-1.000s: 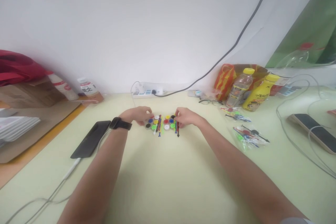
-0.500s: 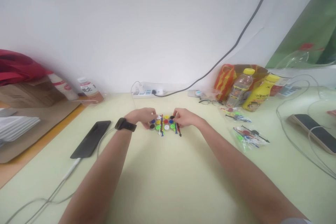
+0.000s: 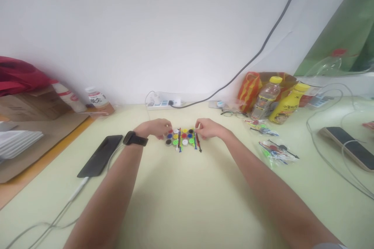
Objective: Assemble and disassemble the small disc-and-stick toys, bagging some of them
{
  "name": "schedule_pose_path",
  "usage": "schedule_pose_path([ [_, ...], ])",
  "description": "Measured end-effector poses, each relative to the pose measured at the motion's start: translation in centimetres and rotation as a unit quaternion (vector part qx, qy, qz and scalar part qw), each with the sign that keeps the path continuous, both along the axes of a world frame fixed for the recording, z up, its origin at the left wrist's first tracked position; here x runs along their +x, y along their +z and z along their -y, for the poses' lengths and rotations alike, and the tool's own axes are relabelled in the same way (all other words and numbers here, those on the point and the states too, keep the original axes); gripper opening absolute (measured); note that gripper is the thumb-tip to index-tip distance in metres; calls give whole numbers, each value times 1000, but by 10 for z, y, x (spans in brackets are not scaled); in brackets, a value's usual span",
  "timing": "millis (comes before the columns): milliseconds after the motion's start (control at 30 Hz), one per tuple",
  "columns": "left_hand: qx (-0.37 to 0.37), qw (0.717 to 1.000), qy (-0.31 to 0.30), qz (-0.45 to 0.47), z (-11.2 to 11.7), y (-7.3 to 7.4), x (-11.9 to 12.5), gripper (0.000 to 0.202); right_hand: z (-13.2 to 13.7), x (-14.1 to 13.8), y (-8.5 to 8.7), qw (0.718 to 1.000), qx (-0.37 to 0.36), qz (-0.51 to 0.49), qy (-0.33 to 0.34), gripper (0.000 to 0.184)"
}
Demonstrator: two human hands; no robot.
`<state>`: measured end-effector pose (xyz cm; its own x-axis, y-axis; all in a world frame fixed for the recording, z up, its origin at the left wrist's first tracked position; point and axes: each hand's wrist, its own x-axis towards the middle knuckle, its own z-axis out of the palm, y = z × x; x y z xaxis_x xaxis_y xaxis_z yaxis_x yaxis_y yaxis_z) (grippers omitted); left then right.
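A cluster of small coloured round caps (image 3: 180, 136) lies in rows on the pale green table (image 3: 187, 202), with thin coloured sticks (image 3: 197, 143) laid among them. My left hand (image 3: 156, 128), with a black watch on its wrist, rests at the cluster's left edge, fingers curled and touching the caps there. At the right edge is my right hand (image 3: 208, 128), its fingertips pinched near the top of the dark and red sticks. What either hand holds is too small to make out.
A black phone (image 3: 101, 155) on a white cable lies to the left. At the back stands a power strip (image 3: 163, 103). Right of the hands are bags of coloured parts (image 3: 276, 151), glasses, two yellow bottles (image 3: 288, 103) and another phone (image 3: 349, 146).
The cluster of caps and sticks has been drawn closer together. My left hand moved right toward the caps, then drew back a little. My right hand has stayed at the right edge.
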<state>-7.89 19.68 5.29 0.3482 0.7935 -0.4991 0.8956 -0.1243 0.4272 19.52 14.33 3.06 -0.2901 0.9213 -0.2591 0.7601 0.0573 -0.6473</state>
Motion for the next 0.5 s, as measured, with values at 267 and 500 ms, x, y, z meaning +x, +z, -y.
schedule_pose_path([
  [267, 26, 999, 1, -21, 6, 7, 4, 57, 1, 3, 3, 1000, 3, 21, 6, 17],
  [500, 170, 983, -35, -64, 12, 20, 11, 52, 6, 34, 40, 992, 40, 119, 23, 14],
])
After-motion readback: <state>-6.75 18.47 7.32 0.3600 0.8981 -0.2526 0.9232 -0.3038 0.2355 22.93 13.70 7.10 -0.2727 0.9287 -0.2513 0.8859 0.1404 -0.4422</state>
